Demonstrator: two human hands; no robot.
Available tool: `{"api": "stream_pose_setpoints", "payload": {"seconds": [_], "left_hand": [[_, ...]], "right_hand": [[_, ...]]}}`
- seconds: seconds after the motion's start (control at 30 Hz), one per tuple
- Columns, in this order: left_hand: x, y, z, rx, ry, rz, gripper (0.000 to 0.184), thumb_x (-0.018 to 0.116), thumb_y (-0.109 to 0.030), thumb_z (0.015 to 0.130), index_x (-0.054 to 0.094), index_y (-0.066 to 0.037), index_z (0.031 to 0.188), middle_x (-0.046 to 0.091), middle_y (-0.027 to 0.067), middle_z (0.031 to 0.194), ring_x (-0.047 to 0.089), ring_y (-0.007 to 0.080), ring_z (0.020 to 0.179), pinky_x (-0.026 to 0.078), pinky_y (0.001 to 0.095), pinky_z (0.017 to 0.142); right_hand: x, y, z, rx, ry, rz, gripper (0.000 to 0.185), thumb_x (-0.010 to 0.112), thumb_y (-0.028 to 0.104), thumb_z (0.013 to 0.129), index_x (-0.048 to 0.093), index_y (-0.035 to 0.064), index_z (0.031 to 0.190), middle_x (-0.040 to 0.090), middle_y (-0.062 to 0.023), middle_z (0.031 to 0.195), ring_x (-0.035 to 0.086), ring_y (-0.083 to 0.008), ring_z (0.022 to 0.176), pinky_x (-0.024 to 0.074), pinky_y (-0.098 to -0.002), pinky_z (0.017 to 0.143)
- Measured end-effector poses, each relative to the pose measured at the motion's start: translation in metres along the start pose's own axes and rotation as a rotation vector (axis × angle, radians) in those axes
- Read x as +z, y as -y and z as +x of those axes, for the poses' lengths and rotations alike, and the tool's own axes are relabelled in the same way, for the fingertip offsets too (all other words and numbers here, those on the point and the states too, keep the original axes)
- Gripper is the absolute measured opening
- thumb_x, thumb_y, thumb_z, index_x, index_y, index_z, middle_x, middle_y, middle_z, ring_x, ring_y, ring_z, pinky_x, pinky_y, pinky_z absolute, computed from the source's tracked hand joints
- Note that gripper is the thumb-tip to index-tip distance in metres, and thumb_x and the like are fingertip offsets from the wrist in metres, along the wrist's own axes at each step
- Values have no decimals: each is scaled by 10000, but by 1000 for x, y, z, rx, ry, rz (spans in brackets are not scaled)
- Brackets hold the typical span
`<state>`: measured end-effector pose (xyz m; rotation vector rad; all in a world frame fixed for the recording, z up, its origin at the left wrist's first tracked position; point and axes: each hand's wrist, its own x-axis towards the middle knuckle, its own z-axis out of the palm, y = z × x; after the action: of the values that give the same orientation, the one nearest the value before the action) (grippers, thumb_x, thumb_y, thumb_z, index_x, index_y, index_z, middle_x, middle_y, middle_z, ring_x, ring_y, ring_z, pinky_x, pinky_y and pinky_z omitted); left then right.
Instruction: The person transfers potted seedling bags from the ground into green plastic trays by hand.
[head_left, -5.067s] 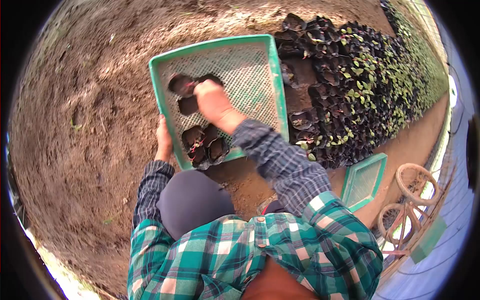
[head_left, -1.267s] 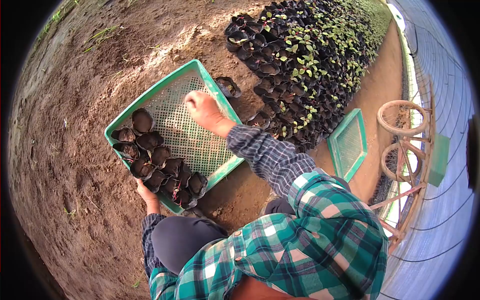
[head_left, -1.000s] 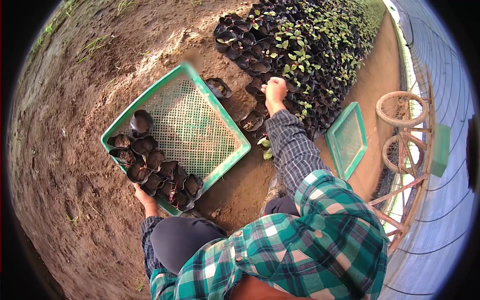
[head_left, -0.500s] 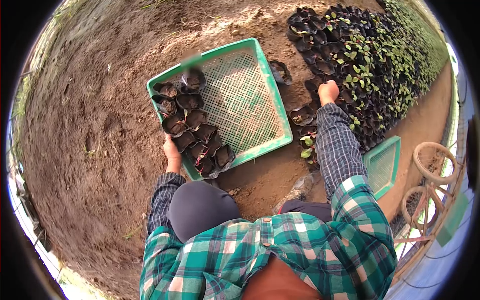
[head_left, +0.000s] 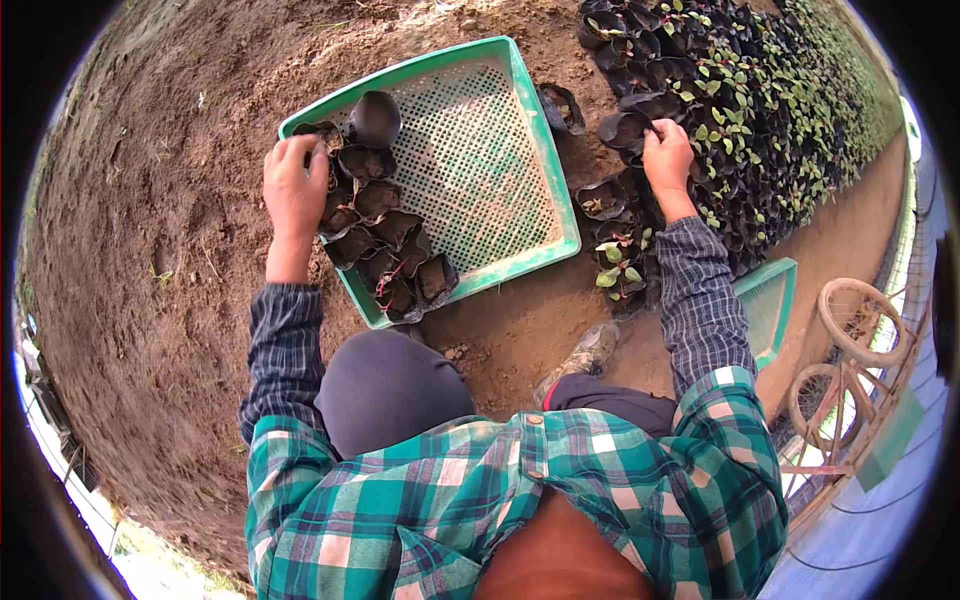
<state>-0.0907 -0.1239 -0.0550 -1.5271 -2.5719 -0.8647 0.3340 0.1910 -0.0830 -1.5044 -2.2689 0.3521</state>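
My right hand [head_left: 668, 165] pinches the rim of a black seedling bag [head_left: 625, 132] at the near edge of the block of bags. My left hand [head_left: 296, 190] is over the left rim of the green perforated crate [head_left: 545, 170], its fingers curved with a gap at the thumb. Beside its fingertips is a soil-filled bag [head_left: 325, 137], partly covered by the hand. Several more black bags [head_left: 377, 198] stand along the crate's left side, some with thin reddish stems. One dark bag [head_left: 376, 120] near the top shows mostly its smooth outside.
Rows of black bags with green seedlings [head_left: 740, 120] spread to the right. A lone bag [head_left: 561, 108] stands against the crate's right side. A second green crate [head_left: 768, 305] and a wheeled metal frame [head_left: 840, 380] are at lower right. Bare soil [head_left: 150, 250] lies left.
My left hand has moved up along the crate from its lower left side to near the upper left corner. My right hand now has a bag rim between its fingers. The view has shifted slightly.
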Motion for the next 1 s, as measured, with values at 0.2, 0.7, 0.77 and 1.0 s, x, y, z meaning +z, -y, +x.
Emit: {"api": "stream_pose_setpoints", "payload": {"seconds": [0.2, 0.7, 0.77, 1.0], "left_hand": [[84, -25, 39, 330, 382, 161, 328, 604, -345, 895, 634, -111, 1122, 610, 65, 1175, 531, 273, 1146, 370, 467, 969], [78, 16, 1, -32, 546, 372, 522, 374, -484, 1022, 491, -139, 1395, 393, 52, 1525, 357, 248, 1403, 178, 580, 1145], [77, 22, 3, -80, 558, 291, 501, 374, -483, 1024, 523, -148, 1365, 402, 50, 1517, 367, 251, 1396, 182, 581, 1143], [57, 47, -7, 100, 441, -13, 335, 456, -316, 1032, 621, -99, 1226, 569, 88, 1330, 516, 284, 1248, 313, 459, 1103]], "right_hand": [[17, 104, -70, -520, 158, 135, 98, 553, 21, 803, 599, 52, 884, 583, -151, 861, 591, -343, 855, 515, -439, 766], [50, 158, -189, -441, 604, 520, 172, 606, 65, 868, 553, 72, 1032, 528, -144, 906, 613, -354, 806, 530, -418, 676], [52, 122, -171, -536, 422, 495, 156, 575, 91, 867, 587, 82, 1022, 547, -119, 931, 605, -340, 868, 527, -419, 745], [-43, -31, -82, 246, 356, 379, 105, 610, 84, 918, 647, 46, 1008, 645, -35, 823, 620, -100, 645, 537, -264, 606]]}}
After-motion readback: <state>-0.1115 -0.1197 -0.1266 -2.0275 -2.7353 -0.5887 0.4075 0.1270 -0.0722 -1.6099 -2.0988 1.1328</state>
